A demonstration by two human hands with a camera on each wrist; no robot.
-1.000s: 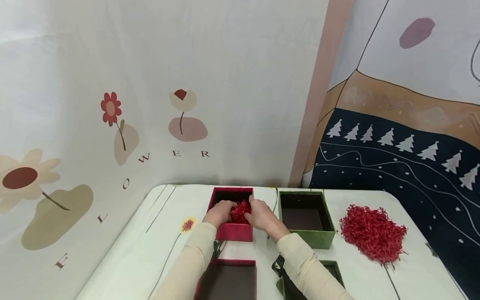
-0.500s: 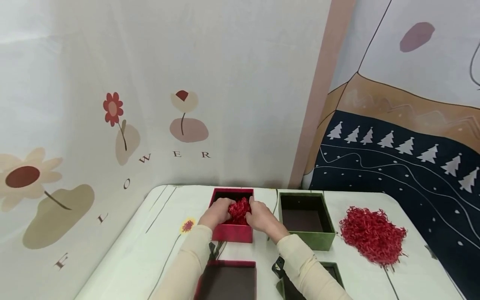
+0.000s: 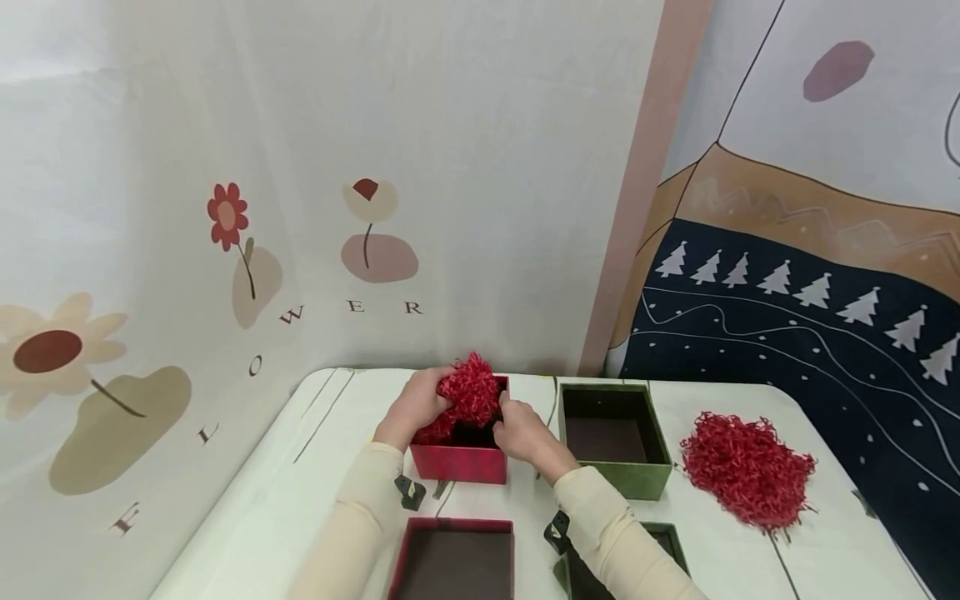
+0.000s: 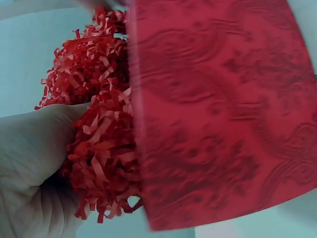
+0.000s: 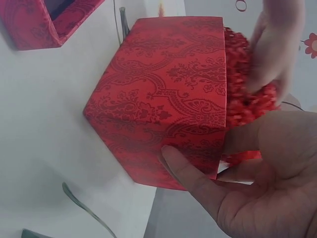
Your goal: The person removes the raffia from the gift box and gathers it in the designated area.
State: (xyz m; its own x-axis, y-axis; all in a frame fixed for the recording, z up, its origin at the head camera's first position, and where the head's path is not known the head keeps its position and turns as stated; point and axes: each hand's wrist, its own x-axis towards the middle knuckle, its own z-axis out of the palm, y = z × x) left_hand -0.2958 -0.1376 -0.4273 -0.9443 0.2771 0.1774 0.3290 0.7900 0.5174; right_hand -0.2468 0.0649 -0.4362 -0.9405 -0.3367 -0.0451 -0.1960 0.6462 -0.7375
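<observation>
A red patterned box [image 3: 461, 465] stands at the back middle of the table, with red shredded paper [image 3: 471, 392] heaped up over its rim. My left hand [image 3: 415, 408] grips a clump of this paper at the box's left side; in the left wrist view the thumb and fingers curl round the strands [image 4: 105, 153]. On the other side my right hand [image 3: 527, 431] holds the box's right wall. The right wrist view has that thumb on the outer face of the box [image 5: 163, 74] and the fingers reaching in over the rim. Part of the box's inside is hidden by the paper.
To the right stands a green box [image 3: 630, 475], hollow side up. A loose pile of red shredded paper [image 3: 746, 471] lies beyond it. Nearer me are a shallow red box part [image 3: 453, 562] and a green one [image 3: 670, 542], partly under my right arm. Curtains hang behind the table.
My left hand has lifted up and to the left, drawing the shredded paper from inside the box to above its rim. The right hand has stayed at the right wall.
</observation>
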